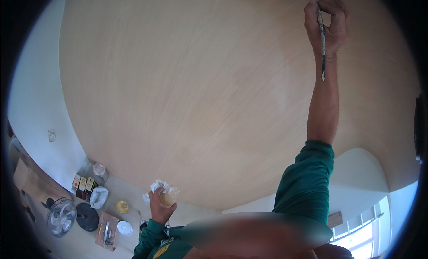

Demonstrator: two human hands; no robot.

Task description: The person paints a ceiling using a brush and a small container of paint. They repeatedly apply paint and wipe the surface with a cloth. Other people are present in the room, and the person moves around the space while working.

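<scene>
A wide pale wood-grain panel (178, 80) fills most of the view. My right hand (329, 27) is stretched far up against it at the upper right, fingers closed on a thin, paint-smeared paintbrush (322, 36). The lower end of its stick points down along my wrist; its other end runs to the top edge, where its tip is too small to make out. Low and left of centre, my left hand (159, 207) is wrapped round a clear plastic cup (168, 198) with something yellowish in it. Crumpled white material (157, 186) sticks out beside the cup.
At lower left on the floor stand a fan (61, 218), a dark round disc (87, 216), several upright cans (83, 184), a white bag (99, 197), a yellow tub (122, 207), a white lid (125, 228) and a board with tools (107, 231). A bright window (361, 236) lies lower right.
</scene>
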